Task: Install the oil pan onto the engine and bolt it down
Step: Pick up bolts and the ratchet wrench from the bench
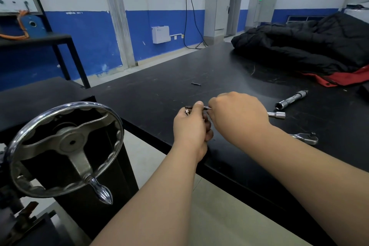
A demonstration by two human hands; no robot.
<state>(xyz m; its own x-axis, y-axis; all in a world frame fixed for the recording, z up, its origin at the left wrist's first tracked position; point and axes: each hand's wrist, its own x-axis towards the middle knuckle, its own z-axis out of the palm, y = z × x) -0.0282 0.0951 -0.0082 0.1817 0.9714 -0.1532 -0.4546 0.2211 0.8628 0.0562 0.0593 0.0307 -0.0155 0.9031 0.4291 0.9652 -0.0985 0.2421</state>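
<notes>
Head camera, looking down: the black table (219,78) takes up most of the middle and right. A black padded jacket (309,46) is heaped on its far right corner, with a red garment (339,78) under its near edge. At lower left, off the table, stands a chromed handwheel (65,146), its knob pointing toward me.

My two hands meet over the table's near edge. My left hand (190,128) is closed into a fist, thumb on top, and a copper-coloured bolt head (187,112) peeks out at the knuckles. My right hand (237,114) has its fingers curled down.

Between them lies a long bolt (206,107), held level. My left thumb presses on it and my right fingertips pinch its shiny end.

To the right on the table lie a socket extension (291,99), a ratchet (305,138) partly behind my forearm, and a short knurled adapter (276,115). Farther out lies a stray bolt (195,83), well apart from my hands.
</notes>
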